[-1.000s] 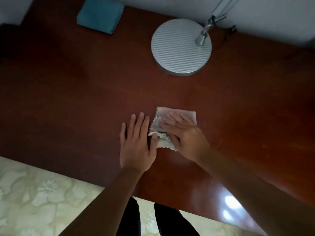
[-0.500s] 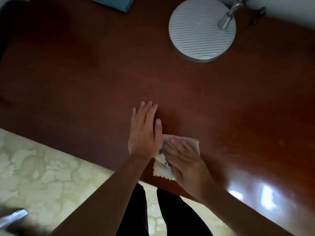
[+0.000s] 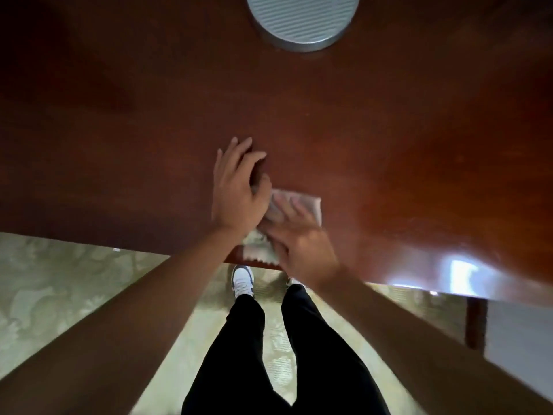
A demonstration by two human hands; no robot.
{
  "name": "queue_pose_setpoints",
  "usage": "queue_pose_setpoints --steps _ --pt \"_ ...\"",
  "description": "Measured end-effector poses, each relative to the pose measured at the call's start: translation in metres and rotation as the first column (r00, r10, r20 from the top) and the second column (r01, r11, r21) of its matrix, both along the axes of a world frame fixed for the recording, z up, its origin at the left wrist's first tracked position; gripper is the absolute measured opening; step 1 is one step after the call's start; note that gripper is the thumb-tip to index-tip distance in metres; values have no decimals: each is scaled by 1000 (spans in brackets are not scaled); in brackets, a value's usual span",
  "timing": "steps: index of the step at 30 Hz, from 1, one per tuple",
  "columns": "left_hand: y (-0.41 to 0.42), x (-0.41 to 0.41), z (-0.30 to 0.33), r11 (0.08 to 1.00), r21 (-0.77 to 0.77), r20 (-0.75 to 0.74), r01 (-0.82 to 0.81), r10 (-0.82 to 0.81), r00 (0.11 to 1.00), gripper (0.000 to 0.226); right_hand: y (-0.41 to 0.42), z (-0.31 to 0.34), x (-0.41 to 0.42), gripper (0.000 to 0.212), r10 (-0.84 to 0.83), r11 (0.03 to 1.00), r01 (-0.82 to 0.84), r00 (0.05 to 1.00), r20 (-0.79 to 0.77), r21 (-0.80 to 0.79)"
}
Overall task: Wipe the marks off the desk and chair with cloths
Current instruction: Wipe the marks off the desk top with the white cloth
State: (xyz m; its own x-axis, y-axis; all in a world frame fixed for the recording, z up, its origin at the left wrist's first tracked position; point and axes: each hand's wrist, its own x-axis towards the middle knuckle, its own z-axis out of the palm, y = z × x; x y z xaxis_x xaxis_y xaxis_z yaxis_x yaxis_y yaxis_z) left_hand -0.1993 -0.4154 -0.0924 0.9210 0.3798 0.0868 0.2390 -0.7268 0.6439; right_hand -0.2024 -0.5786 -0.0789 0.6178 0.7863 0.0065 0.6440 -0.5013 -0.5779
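Cloth (image 3: 302,202) lies under right hand (image 3: 299,241), beside left hand (image 3: 236,190).

lamp base (image 3: 302,22) cut by top edge | cloth (image 3: 299,202) partly under hands, blurred

The desk (image 3: 389,145) fills the far half of the view, its near edge running across in front of the person. The lamp base (image 3: 302,20) stands on it at the far side, a little right of centre. The cloth (image 3: 302,203) lies on the desk close to the near edge, its near end seemingly hanging just over that edge. The right hand (image 3: 302,244) lies flat on the cloth. The left hand (image 3: 236,190) rests on the desk just left of it, touching the cloth's left end. Below the edge is the floor (image 3: 59,280), with the legs (image 3: 269,354) between the two arms and a shoe (image 3: 243,280) near the desk edge.
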Motion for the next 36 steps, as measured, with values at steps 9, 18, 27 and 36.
queue_pose_setpoints --steps 9,18,27,36 --pt "-28 -21 4 851 301 -143 431 -407 902 39 -30 -10 -34 25 -172 982 169 984 35 82" --pt "-144 2 5 624 321 -275 713 -658 701 51 -149 2 -12 28 -370 929 370 929 17 25" --pt "-333 52 5 552 335 -393 763 -655 646 57 -329 -2 20 34 -492 870 492 870 -13 -7" --pt "-481 82 29 512 323 -378 796 -702 604 58 -464 -6 43 38 -782 620 785 619 74 -12"
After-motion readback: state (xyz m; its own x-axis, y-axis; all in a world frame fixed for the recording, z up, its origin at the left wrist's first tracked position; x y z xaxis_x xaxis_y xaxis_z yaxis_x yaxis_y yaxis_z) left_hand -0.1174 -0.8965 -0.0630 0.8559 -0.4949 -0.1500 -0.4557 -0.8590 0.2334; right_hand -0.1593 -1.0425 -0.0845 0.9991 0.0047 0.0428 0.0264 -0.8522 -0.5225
